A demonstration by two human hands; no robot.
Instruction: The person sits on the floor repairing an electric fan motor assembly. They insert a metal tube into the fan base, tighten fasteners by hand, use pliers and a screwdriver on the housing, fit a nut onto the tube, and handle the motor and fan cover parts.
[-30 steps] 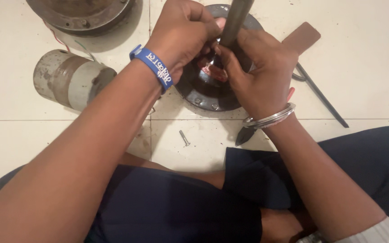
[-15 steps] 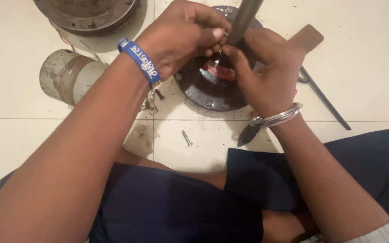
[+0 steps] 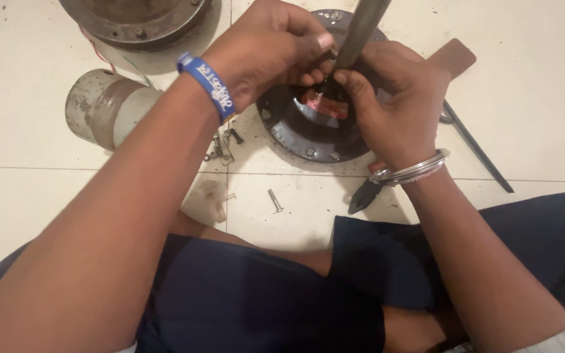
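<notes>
Steel shaft [image 3: 361,33] stays pinched at its base by left hand [image 3: 266,55] and right hand [image 3: 393,98], as before.

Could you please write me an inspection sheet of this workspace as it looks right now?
Surface: pale tiled floor, a little dusty.
Job's things: dark round metal housing with grey shaft standing from its centre.
Clutter: grey cylinder, second round housing, loose screw, small fasteners, pliers.
Hands: left hand and right hand pinch at the shaft's base.
Cables: thin wires by the cylinder.
Surroundings: nothing seen.
</notes>
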